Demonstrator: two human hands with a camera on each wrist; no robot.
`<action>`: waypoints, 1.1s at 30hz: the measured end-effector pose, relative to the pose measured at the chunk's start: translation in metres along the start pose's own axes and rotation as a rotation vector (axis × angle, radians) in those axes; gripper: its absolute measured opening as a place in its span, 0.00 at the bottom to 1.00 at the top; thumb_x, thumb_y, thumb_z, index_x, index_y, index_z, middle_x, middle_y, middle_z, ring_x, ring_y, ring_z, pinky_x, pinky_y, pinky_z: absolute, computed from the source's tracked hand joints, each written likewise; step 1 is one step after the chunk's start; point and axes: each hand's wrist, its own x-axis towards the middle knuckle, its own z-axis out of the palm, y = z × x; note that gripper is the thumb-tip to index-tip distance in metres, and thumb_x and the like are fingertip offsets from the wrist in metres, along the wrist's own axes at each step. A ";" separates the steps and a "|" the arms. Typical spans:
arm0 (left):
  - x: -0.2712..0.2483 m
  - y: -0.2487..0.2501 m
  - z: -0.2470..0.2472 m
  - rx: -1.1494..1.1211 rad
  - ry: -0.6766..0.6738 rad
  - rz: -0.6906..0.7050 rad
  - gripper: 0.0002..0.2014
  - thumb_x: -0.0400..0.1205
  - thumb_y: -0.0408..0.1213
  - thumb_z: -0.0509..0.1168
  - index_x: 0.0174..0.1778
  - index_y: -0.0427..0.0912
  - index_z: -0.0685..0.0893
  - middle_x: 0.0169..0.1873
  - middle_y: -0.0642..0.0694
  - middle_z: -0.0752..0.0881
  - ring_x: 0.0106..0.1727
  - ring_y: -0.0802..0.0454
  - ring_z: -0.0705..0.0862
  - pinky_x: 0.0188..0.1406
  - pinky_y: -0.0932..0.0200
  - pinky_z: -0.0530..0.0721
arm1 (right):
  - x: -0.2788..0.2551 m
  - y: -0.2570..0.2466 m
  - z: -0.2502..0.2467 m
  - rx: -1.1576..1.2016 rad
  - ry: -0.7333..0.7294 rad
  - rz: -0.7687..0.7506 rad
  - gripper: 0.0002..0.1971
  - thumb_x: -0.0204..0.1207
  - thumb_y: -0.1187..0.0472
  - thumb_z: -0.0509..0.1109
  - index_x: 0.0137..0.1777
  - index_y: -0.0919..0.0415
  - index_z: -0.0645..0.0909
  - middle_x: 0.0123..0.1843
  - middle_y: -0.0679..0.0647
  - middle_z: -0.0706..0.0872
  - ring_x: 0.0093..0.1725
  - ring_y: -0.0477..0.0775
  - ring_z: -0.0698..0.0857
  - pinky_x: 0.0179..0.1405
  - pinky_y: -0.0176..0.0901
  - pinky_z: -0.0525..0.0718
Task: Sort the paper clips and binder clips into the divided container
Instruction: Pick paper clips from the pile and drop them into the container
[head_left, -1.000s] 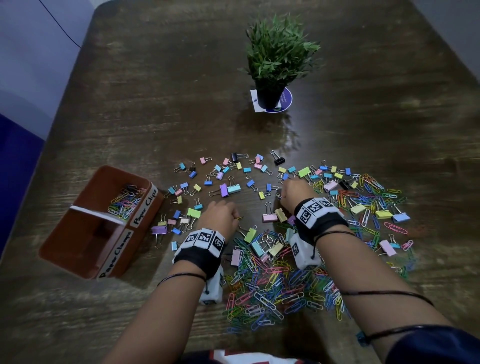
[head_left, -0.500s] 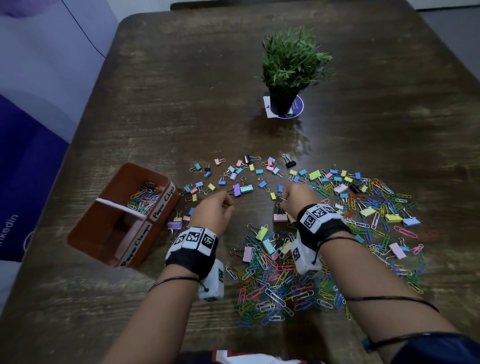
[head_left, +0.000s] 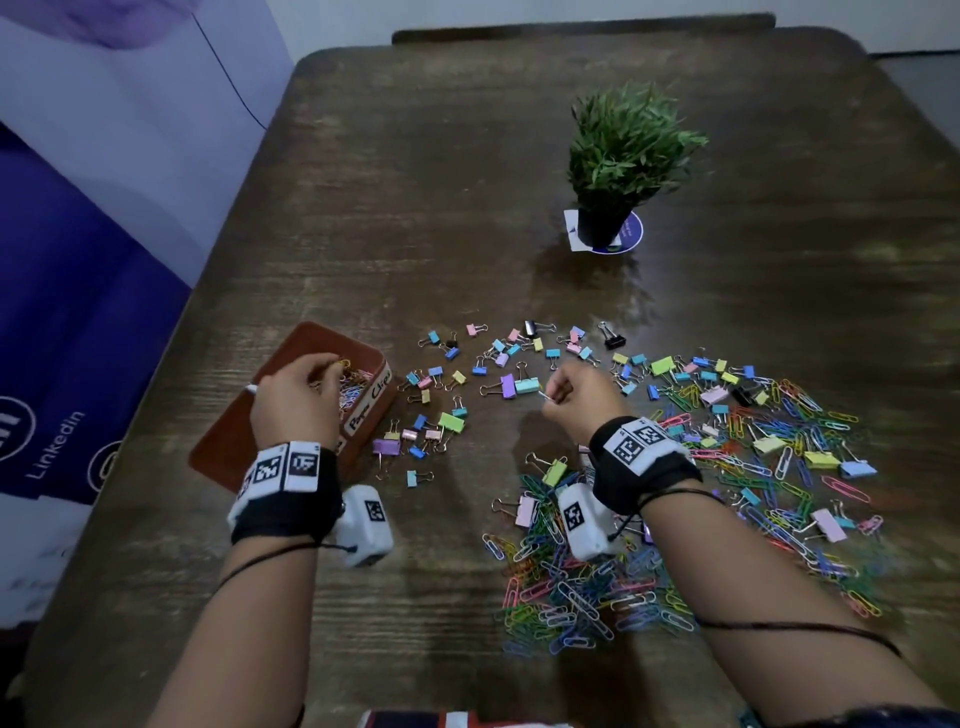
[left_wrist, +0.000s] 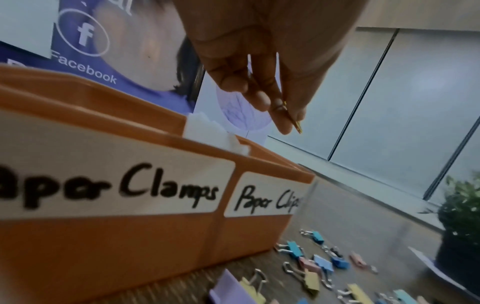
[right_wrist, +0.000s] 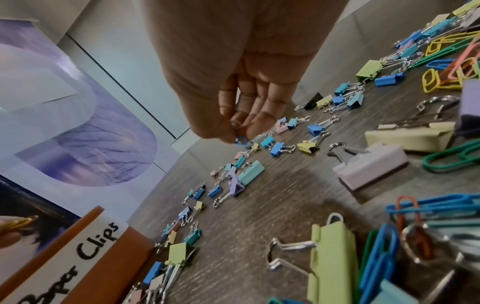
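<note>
Pinching a yellow clip (left_wrist: 296, 121) between thumb and fingertips, the left hand (head_left: 298, 400) hovers over the far compartment of the container (head_left: 221, 447), at the left of the head view, where a small heap of coloured clips already lies. The right hand (head_left: 582, 397), mid-frame, has its fingers curled on a blue clip (right_wrist: 241, 140), held above the desk (head_left: 467, 182). The container is orange-brown, split by a white divider (left_wrist: 207, 133). Paper clips (head_left: 587, 597) lie piled at lower right of the head view and binder clips (head_left: 447, 421) are scattered across the middle. Only the left wrist view shows both labels, "Paper Clamps" (left_wrist: 116, 185) and "Paper Clips" (left_wrist: 267, 195); the head view alone shows the contents of the compartment. The right wrist view shows the blue clip's colour, which the head view does not.
</note>
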 end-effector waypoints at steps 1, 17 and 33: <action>0.005 -0.002 0.003 0.078 -0.038 -0.012 0.11 0.82 0.48 0.66 0.56 0.53 0.88 0.47 0.44 0.90 0.50 0.42 0.84 0.53 0.48 0.83 | -0.001 0.000 0.002 0.006 0.002 0.003 0.10 0.69 0.70 0.71 0.36 0.56 0.76 0.32 0.48 0.80 0.34 0.48 0.79 0.35 0.40 0.78; 0.009 -0.074 -0.021 0.190 -0.136 -0.096 0.30 0.85 0.56 0.54 0.82 0.48 0.62 0.83 0.44 0.59 0.82 0.39 0.55 0.80 0.36 0.51 | 0.002 -0.064 0.048 0.211 -0.044 -0.093 0.14 0.70 0.71 0.72 0.32 0.52 0.75 0.34 0.47 0.82 0.36 0.47 0.81 0.43 0.44 0.83; -0.003 -0.094 0.006 0.305 -0.117 0.031 0.42 0.80 0.70 0.35 0.85 0.45 0.47 0.85 0.42 0.51 0.85 0.44 0.49 0.81 0.36 0.42 | 0.016 -0.177 0.138 0.033 -0.149 -0.355 0.15 0.76 0.69 0.67 0.62 0.60 0.83 0.59 0.55 0.86 0.59 0.54 0.84 0.62 0.48 0.81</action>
